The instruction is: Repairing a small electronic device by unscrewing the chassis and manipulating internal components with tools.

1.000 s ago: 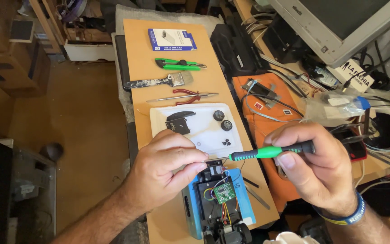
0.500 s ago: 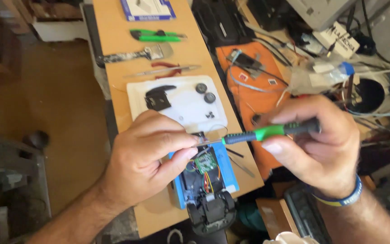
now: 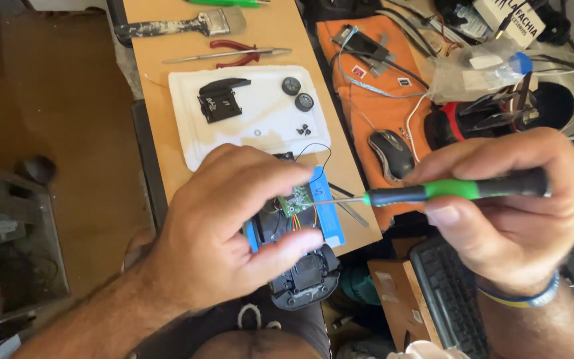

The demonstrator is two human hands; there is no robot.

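Left hand (image 3: 224, 229) grips the opened toy car (image 3: 297, 249) just below the white tray (image 3: 187, 133), which holds two wheels (image 3: 297, 94) and a black cover (image 3: 219, 100); right hand (image 3: 509, 209) clasps the green screwdriver (image 3: 433, 193), tip at the car's circuit board (image 3: 295, 197).

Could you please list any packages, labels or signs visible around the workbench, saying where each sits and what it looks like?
White card sign: top right corner, tilted rectangle with dark lettering.
Clear plastic bag: upper right, beside the orange cloth, crumpled, with a blue patch at its right end.
Small white label: on the orange cloth, tiny square with a dark centre.
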